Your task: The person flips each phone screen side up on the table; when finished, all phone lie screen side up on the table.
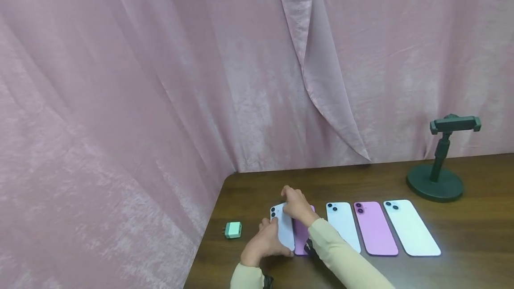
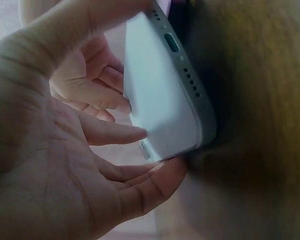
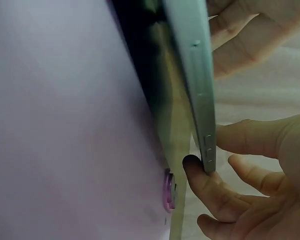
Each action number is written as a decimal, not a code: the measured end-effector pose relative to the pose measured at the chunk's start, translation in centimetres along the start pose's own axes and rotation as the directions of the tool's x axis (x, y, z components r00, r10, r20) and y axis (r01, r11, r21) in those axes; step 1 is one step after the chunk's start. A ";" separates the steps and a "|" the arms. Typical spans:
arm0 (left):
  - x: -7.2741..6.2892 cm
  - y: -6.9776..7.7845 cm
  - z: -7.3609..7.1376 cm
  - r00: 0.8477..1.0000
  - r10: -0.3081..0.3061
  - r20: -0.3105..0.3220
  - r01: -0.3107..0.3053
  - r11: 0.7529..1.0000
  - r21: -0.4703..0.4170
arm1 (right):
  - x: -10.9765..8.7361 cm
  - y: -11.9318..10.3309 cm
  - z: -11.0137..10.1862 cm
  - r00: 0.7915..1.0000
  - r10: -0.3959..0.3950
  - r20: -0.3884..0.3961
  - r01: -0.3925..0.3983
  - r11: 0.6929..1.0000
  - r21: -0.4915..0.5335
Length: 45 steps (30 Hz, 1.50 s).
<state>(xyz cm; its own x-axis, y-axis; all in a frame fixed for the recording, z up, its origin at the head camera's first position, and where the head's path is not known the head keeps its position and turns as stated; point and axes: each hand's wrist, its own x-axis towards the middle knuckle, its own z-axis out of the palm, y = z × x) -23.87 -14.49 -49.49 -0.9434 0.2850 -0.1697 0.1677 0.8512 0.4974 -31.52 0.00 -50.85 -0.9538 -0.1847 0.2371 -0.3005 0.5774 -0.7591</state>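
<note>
A pale bluish-white phone lies back side up at the left of a row, its camera lenses at the far end. My left hand grips its near part, thumb at the near end and fingertips along the left edge. The port end of the phone faces the left wrist view. At the far end, my right hand pinches the phone between thumb and fingers. In the right wrist view the phone's side edge stands above a pink phone, which my right forearm partly covers in the head view.
Right of the hands lie a light blue phone, another pink phone and a white phone. A green and white charger plug sits left. A dark green phone stand is at the back right, before a pink curtain.
</note>
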 end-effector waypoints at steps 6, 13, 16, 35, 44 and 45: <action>-0.1 0.1 -0.4 1.000 0.011 0.014 -0.011 1.000 -0.018 | 0.4 -0.5 -0.2 1.000 0.011 0.022 -0.011 1.000 0.001; 0.3 -0.6 -1.1 0.996 0.087 0.015 -0.086 0.992 -0.089 | 0.7 -1.0 -0.7 1.000 -0.007 -0.003 0.007 1.000 -0.013; 0.3 -0.8 -1.4 0.996 0.085 0.022 -0.082 0.991 -0.106 | 0.8 -1.1 -0.9 1.000 -0.010 0.008 0.011 1.000 -0.028; 0.4 -1.9 -1.5 0.980 0.182 0.075 -0.151 0.938 -0.311 | 0.1 -1.2 -2.3 1.000 0.019 -0.010 -0.019 1.000 -0.002; 0.5 -2.5 -1.5 0.972 0.214 0.101 -0.147 0.881 -0.449 | 0.2 -1.0 -2.3 0.999 0.032 -0.001 -0.032 0.998 0.055; 0.6 -2.6 -1.4 0.970 0.218 0.106 -0.145 0.871 -0.470 | 0.2 -1.0 -2.3 0.999 0.033 0.002 -0.033 0.998 0.061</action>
<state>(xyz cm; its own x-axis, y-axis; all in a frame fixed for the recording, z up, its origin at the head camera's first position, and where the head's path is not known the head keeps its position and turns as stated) -25.24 -17.15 -49.63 -0.8481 0.5092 -0.1463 0.1481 0.4930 0.8573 -31.37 1.21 -48.63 -0.9631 -0.1675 0.2107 -0.2683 0.5336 -0.8021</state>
